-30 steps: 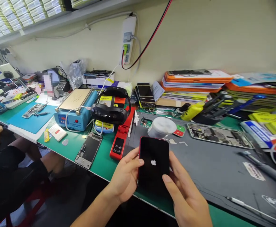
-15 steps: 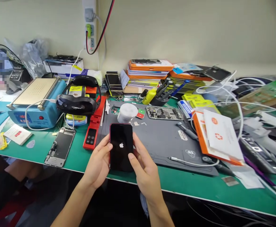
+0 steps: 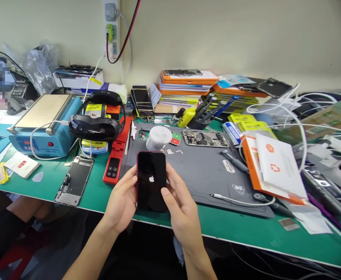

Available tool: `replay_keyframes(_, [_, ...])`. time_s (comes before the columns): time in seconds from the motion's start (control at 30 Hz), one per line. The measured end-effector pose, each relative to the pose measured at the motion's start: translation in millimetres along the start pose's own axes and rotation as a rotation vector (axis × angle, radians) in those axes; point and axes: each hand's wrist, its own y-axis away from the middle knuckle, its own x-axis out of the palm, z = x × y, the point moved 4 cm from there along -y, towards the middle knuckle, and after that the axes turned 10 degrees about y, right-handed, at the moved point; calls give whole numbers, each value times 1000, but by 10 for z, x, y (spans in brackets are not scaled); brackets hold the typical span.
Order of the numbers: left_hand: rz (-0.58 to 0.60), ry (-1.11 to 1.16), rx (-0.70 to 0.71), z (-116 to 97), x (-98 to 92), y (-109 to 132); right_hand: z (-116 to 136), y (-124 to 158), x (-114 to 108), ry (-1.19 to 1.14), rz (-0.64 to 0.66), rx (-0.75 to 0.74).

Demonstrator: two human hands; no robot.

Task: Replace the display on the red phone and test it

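A smartphone (image 3: 151,186) with a red edge is held upright between both hands above the front edge of the bench. Its dark screen shows a white apple logo. My left hand (image 3: 121,200) is closed around the phone's left side. My right hand (image 3: 183,208) grips the right side, its thumb lying along the screen's edge. The fingers behind the phone are hidden. Just beyond the phone, a round white container (image 3: 159,137) stands on the dark grey work mat (image 3: 199,171). An opened phone body (image 3: 207,138) with exposed parts lies at the mat's back.
A blue machine with a metal plate (image 3: 46,128) stands at left, beside a black headset (image 3: 96,127). A detached phone screen (image 3: 76,181) lies in front. Orange and white boxes (image 3: 275,167) and tangled white cables fill the right. Another person's leg (image 3: 21,214) shows lower left.
The camera view has shifted slightly, so the right-hand items sit a little farther right. Both hands keep their hold on the smartphone, and the logo still shows.
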Motion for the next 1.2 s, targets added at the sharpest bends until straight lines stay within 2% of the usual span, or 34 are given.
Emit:
replay_keyframes(0.2, [-24, -18, -3, 1, -19, 0, 9, -1, -14, -37, -35, 8])
replay_keyframes(0.4, [-12, -37, 4, -17, 7, 7, 46, -4, -1, -69, -15, 4])
replay_keyframes(0.77, [-39, -33, 2, -34, 23, 16, -60, 19, -12, -129, -39, 104])
replay_keyframes(1.2, [-9, -38, 20, -32, 37, 4, -42, -11, -7, -85, -45, 92])
